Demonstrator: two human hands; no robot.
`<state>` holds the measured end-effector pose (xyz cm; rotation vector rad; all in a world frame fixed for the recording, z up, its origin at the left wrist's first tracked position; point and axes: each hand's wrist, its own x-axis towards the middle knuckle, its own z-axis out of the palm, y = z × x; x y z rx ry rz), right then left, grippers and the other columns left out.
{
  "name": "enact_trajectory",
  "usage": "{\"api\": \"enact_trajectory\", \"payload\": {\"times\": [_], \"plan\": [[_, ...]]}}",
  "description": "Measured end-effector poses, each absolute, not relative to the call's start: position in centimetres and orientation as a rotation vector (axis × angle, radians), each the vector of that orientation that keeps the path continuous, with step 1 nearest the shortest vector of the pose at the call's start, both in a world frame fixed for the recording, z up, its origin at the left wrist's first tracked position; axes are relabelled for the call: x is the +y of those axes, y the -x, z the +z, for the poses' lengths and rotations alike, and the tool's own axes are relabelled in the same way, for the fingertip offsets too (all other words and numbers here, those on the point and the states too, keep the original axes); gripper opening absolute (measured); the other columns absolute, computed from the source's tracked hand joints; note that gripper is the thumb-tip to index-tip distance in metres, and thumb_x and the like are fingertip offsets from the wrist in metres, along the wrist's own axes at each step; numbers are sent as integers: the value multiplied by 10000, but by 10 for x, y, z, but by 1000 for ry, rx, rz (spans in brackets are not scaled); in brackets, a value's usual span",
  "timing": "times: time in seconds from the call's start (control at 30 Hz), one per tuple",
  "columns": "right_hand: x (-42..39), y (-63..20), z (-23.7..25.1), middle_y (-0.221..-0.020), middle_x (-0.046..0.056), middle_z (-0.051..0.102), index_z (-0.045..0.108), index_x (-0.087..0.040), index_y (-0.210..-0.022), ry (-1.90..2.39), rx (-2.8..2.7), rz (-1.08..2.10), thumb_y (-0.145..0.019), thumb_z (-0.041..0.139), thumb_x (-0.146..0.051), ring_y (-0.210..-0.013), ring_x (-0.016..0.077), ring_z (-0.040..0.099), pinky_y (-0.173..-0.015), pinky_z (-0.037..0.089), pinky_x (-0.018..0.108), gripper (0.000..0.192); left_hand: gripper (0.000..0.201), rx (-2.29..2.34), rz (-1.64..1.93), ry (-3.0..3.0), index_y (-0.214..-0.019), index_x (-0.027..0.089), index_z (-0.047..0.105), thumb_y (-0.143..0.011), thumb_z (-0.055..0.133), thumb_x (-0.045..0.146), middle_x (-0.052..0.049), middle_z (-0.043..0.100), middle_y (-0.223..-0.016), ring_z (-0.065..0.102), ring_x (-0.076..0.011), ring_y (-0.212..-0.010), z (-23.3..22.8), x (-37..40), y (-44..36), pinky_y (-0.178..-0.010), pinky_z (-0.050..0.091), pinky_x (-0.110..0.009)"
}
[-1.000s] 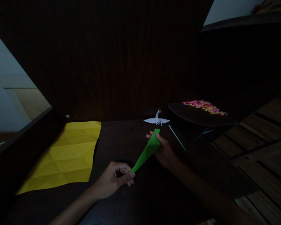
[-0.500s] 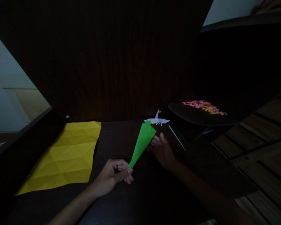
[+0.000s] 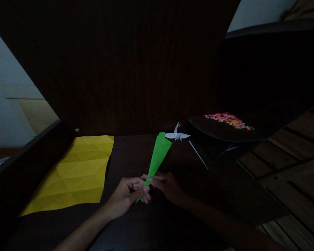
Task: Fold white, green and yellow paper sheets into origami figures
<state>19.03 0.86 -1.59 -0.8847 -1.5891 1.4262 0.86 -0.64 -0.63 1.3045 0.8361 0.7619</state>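
Dark counter (image 3: 136,153) bearing creased yellow sheet (image 3: 75,172) at left, white paper crane (image 3: 177,135) at rear, dish of coloured beads (image 3: 227,119) at right; left hand (image 3: 127,195) and right hand (image 3: 167,186) both pinch the narrow lower end of a folded green paper (image 3: 158,157).

no readable text, labels, brands, numbers or signs anywhere in the head view. checked the surfaces that could carry print: green folded paper (image 3: 159,155), yellow creased sheet (image 3: 75,174), white paper crane (image 3: 177,135), the dark tray (image 3: 219,130) with the small coloured pieces (image 3: 227,119), all blank as far as the dim light lets me see. desk (image 3: 136,153) and the dark wood panel (image 3: 136,69) behind it show only grain, no markings.
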Motion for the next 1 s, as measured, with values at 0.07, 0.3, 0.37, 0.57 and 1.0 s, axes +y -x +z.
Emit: {"api": "enact_trajectory", "payload": {"times": [0.07,0.3,0.37,0.57,1.0], "plan": [[12,-193,-16,-826,39,741,722,-218,-629,905,-1533,1434,-816,591,-506,-898,260,667,-906,440,383,367,313,844,749,-1288,-750,110,664,-798,677,419,-67,705,-675,628,-149,-590,-5,-7,-9,-596,491,-269],[20,-199,-18,-771,59,734,636,-200,-528,1034,-1382,1367,-761,624,-547,-766,240,639,-743,447,339,418,308,870,707,-1295,-750,109,675,-776,698,415,-60,703,-661,628,-148,-598,-3,-9,-11,-603,477,-257],[23,-202,-19,-635,35,686,605,-194,-497,1080,-1341,1318,-750,631,-539,-652,205,597,-671,423,311,429,293,880,694,-1297,-748,109,678,-769,709,400,-60,706,-666,627,-147,-599,-4,-9,-11,-601,473,-254],[34,-212,-24,-487,-13,525,585,-176,-477,1157,-1165,1217,-756,652,-484,-524,134,461,-574,347,275,421,285,894,643,-1307,-742,110,685,-765,711,393,-66,709,-664,629,-152,-603,-4,-9,-10,-596,465,-256],[51,-225,-9,-600,12,579,635,-166,-590,1021,-864,1248,-700,709,-383,-578,146,501,-542,379,281,254,285,884,622,-1306,-732,113,682,-773,704,394,-65,713,-683,633,-147,-604,-3,-11,-9,-589,462,-244]]}}
